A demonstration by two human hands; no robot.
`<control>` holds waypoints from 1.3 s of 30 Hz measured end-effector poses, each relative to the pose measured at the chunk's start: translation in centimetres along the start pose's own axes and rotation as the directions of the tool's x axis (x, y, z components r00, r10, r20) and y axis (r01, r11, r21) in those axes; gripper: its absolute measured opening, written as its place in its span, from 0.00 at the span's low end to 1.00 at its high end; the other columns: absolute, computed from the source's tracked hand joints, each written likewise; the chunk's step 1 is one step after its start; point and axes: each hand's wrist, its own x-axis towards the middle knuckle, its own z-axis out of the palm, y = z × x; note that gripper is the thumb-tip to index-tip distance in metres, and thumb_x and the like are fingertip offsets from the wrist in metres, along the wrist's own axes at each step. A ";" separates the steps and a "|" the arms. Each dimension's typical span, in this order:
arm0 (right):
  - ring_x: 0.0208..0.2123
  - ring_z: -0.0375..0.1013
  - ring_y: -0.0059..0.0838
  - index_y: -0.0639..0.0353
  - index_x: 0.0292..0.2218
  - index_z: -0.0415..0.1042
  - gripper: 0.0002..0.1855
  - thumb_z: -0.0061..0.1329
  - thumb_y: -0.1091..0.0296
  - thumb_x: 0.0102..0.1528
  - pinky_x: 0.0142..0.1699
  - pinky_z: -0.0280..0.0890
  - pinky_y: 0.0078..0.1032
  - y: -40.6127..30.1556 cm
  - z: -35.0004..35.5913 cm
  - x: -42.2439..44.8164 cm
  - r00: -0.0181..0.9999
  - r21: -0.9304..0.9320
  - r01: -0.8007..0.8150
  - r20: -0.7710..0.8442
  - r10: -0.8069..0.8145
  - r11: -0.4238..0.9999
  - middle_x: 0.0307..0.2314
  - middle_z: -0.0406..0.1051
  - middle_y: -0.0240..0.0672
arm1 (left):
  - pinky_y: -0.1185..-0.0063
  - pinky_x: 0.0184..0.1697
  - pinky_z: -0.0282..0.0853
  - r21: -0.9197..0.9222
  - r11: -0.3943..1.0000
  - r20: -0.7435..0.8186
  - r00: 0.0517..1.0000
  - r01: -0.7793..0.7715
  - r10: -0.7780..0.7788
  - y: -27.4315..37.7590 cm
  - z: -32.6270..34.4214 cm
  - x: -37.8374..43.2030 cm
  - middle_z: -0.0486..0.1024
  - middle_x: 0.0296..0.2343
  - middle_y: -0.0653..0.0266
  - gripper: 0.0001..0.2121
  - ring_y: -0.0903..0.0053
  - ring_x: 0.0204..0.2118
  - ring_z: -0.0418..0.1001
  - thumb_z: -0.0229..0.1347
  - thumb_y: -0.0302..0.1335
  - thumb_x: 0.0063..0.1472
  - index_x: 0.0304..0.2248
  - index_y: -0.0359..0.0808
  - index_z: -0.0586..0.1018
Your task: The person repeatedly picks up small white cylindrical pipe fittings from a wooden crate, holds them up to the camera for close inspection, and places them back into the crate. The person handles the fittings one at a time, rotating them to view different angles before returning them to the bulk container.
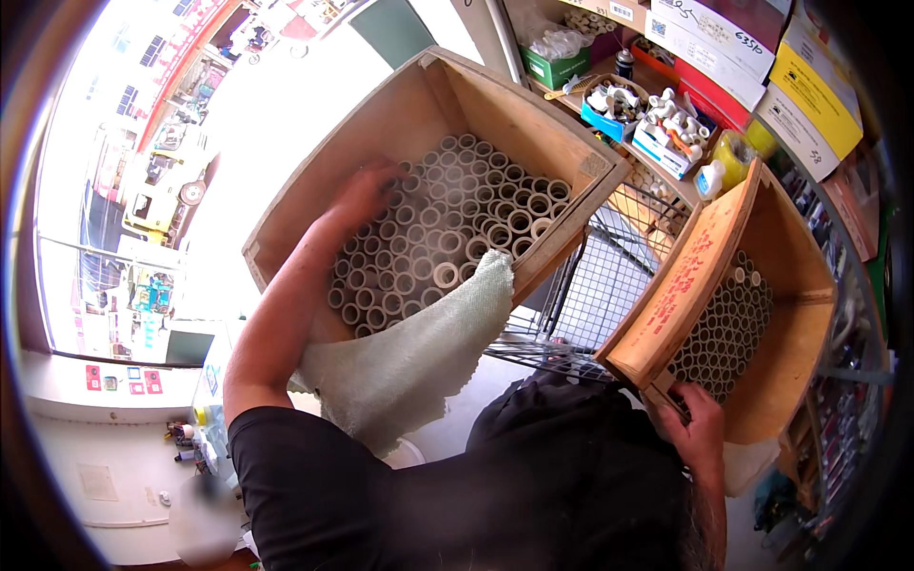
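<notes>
Inside a large wooden crate (343, 128), my left hand (368, 187) reaches over rows of upright, ring-ended tubes (457, 193); blur hides whether its fingers hold one. A pale woven cloth (407, 357) hangs over the crate's near edge. At the lower right, my right hand (692, 421) grips the near wooden edge of a second crate (792, 357), which is packed with similar tubes (725, 335) and bears red writing on its side. One lighter tube end (445, 275) stands among the greyer ones in the large crate.
A wire mesh rack (607, 264) stands between the crates. Along the back right, a shelf holds boxes of white plastic fittings (671, 135), a spray can (624, 64) and a white bottle (710, 180). Cardboard boxes (814, 86) are stacked above. Bright windows lie at the left.
</notes>
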 end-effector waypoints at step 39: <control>0.33 0.73 0.40 0.60 0.39 0.73 0.22 0.55 0.52 0.49 0.38 0.68 0.32 1.0 -0.9 -0.8 0.998 -0.007 -0.039 -0.045 0.038 0.999 0.31 0.72 0.40 | 0.85 0.34 0.70 -0.737 0.621 -0.337 0.941 -0.269 0.008 18.6 -7.8 5.2 0.78 0.33 0.61 0.11 0.83 0.32 0.74 0.53 0.14 0.56 0.39 0.29 0.77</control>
